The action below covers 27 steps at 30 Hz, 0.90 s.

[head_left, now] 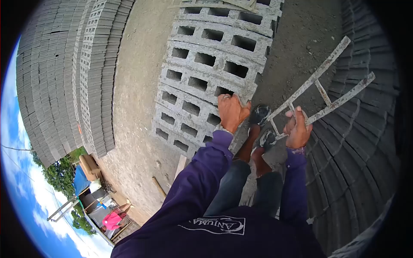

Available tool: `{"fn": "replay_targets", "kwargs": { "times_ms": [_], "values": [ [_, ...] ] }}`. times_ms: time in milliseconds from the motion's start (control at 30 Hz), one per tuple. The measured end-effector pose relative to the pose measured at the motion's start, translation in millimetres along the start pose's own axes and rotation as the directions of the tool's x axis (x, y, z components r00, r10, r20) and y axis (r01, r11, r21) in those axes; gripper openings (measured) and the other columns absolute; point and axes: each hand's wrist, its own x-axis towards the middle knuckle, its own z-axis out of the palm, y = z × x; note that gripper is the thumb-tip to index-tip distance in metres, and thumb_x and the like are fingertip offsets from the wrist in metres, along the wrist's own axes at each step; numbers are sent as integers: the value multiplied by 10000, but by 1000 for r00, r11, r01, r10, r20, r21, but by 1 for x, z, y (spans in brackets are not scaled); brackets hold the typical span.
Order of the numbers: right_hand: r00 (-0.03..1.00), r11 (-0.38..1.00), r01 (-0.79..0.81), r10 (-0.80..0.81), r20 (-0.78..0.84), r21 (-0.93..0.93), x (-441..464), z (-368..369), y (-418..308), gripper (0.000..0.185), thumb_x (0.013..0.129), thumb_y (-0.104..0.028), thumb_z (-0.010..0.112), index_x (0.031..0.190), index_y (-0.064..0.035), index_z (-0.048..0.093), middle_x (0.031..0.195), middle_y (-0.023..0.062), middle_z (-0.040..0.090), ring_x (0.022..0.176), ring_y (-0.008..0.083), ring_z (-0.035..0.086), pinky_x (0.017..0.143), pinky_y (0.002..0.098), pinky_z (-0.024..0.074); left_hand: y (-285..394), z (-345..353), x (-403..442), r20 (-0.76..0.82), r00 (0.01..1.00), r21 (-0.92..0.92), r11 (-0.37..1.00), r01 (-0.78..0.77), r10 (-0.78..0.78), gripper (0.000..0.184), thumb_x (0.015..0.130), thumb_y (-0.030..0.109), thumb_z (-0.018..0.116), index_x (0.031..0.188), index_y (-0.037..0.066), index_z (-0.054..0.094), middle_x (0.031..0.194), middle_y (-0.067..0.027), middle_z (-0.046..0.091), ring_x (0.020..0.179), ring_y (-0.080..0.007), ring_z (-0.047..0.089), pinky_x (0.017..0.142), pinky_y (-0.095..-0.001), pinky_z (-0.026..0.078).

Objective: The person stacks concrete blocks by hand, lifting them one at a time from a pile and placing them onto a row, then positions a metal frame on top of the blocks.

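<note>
My left hand (232,112) is closed on the end of a concrete hollow block (247,89), fingers at its end hole and thumb along its edge. That block lies in a row of grey hollow blocks with their rectangular holes facing up. Off to the right, my right hand (297,130) grips a worn, whitish metal frame (323,93) with two long bars and short crosspieces, like a small ladder. The frame slants up and away from me, apart from the row. Part of its near end is hidden behind my fingers.
My feet (263,124) stand between the block row and stacked grey blocks (344,172) on the right. Tall block stacks (56,81) rise at the left beyond sandy ground (135,86). A stick (159,186) lies on the ground. A person in a pink top (112,219) is near a shelter.
</note>
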Motion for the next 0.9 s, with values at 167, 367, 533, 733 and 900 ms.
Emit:
{"fn": "replay_targets", "kwargs": {
  "times_ms": [167,367,533,733,900],
  "values": [
    [964,979,108,-62,258,-170,-12,104,-45,400,929,-336,623,839,54,634,498,-53,359,417,48,290,423,265,248,-2,-2,1,-40,999,-133,991,-7,1,380,673,312,754,772,-40,651,737,-214,654,847,-310,620,925,-369,373],
    [723,922,379,-349,595,81,-52,237,-114,372,921,-281,629,886,89,642,494,-36,366,420,55,296,428,265,273,-7,-6,0,-10,1000,-147,989,3,-4,425,671,370,747,765,-31,641,719,-172,643,808,-275,619,927,-362,366],
    [547,846,531,-378,747,39,-60,287,-95,388,933,-300,604,850,77,650,491,-24,392,415,74,326,434,275,306,-11,-10,-3,-11,999,-139,989,-41,40,368,685,317,725,774,-27,630,723,-160,638,821,-269,603,916,-360,364],
    [724,717,562,-184,665,-412,20,263,35,470,952,-362,535,690,7,663,519,8,488,499,103,464,497,266,361,-15,-5,-9,-29,999,-146,989,-17,13,363,672,308,725,782,-20,615,714,-139,630,833,-253,593,903,-342,363],
    [773,866,407,-157,615,-290,-10,255,-27,438,942,-354,548,788,42,656,497,1,437,458,92,391,487,271,344,-15,-10,-10,-24,999,-171,984,-45,41,400,667,315,750,799,-39,619,740,-168,643,858,-270,596,927,-354,364]
  ]
}}
